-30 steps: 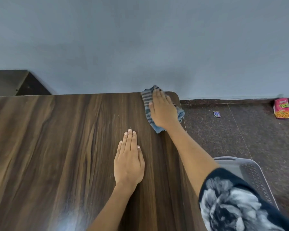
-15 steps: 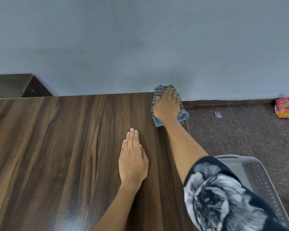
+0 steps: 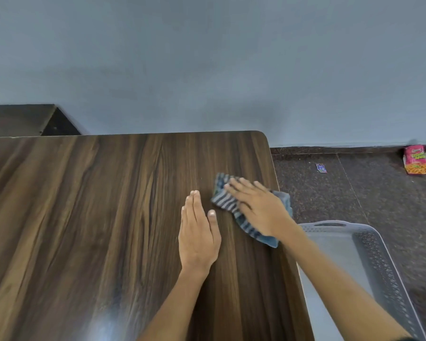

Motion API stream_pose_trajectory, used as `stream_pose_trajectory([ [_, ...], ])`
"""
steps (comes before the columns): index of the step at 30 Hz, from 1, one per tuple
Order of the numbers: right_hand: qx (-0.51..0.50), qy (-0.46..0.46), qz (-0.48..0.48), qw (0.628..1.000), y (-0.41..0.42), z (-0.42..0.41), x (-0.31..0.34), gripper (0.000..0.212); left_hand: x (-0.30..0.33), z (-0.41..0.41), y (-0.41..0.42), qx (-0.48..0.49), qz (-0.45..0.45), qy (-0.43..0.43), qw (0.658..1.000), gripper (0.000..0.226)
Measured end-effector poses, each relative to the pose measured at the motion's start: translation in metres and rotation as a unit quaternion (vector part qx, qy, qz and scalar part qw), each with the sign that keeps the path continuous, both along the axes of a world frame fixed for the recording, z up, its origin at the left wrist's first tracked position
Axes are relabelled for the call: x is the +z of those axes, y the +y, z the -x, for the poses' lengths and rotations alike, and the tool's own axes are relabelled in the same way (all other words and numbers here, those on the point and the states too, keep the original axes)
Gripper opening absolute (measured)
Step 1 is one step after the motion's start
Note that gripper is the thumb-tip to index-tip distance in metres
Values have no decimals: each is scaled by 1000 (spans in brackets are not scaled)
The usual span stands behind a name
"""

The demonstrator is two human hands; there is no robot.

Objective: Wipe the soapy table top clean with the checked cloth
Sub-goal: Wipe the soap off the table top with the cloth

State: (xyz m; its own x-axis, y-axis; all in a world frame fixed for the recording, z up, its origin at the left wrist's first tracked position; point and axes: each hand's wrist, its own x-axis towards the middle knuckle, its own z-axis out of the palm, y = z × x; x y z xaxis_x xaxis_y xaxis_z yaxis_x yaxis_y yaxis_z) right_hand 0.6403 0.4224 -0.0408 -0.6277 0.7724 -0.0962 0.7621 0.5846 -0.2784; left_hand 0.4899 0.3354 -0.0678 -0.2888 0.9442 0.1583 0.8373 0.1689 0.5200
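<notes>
Left hand [image 3: 198,236] flat on counter [image 3: 96,217], fingers straight, holding nothing, bracing. Just beyond, right hand [image 3: 261,207] presses checked cloth [image 3: 228,205] flat near counter's right edge, fingers spread, not curled. Cloth soft, limp, light, bunches easily; likely damp, so should drag with some friction. Best handled under flat palm over its middle. Grey basket [image 3: 369,262] beside counter on floor [image 3: 330,193].

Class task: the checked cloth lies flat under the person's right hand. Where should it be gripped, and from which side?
Probably the checked cloth at its bare striped edge, pinched from the table's middle: the right hand lies flat on the rest, and that edge lies uncovered, facing the left hand.
</notes>
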Motion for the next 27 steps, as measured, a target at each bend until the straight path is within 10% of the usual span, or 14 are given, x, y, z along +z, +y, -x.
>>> stream_pose_trajectory([
  [7, -267, -41, -43, 962, 58, 50, -7, 54, 0, -1, -11, 63, -9, 21, 998, 58],
  [15, -9, -2, -58, 998, -59, 78, -16, 53, -1, 2, -44, 174, 30, 7, 984, 75],
  [27, -394, -22, -36, 918, -32, 37, -14, 54, -6, 6, -68, 58, 79, 87, 991, 77],
])
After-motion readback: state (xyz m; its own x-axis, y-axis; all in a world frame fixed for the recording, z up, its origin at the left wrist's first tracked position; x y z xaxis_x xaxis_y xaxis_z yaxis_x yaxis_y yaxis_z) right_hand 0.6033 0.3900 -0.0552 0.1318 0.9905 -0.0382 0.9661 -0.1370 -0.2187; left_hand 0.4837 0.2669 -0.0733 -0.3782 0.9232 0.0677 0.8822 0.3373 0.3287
